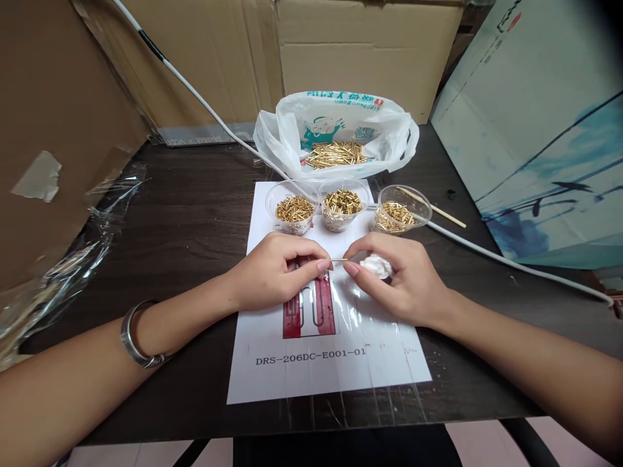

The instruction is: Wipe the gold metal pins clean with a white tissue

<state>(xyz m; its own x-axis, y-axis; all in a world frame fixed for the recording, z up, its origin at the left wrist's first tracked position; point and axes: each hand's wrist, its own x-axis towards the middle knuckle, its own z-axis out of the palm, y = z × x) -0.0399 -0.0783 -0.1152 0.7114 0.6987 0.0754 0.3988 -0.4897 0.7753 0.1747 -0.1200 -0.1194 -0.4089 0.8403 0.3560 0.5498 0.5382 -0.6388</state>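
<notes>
Between my two hands a thin gold-coloured metal pin (339, 260) lies level, pinched at both ends. My left hand (285, 269) grips its left end between thumb and forefinger. On the right end, the thumb and forefinger of my right hand (396, 275) are closed. A crumpled white tissue (376, 265) shows inside the curve of my right hand; whether the fingers touch it I cannot tell. Just beyond the hands stand three clear plastic cups of small gold metal parts: the left cup (293, 228), the middle cup (339, 224) and the right cup (427, 213).
A white plastic bag (282, 130) with longer gold pins stands behind the cups. Under the hands lies a printed sheet (311, 383) taped to the dark table (195, 214). A white cable (209, 110) crosses the back, and a wooden stick (450, 217) lies right. Cardboard (195, 58) encloses the back.
</notes>
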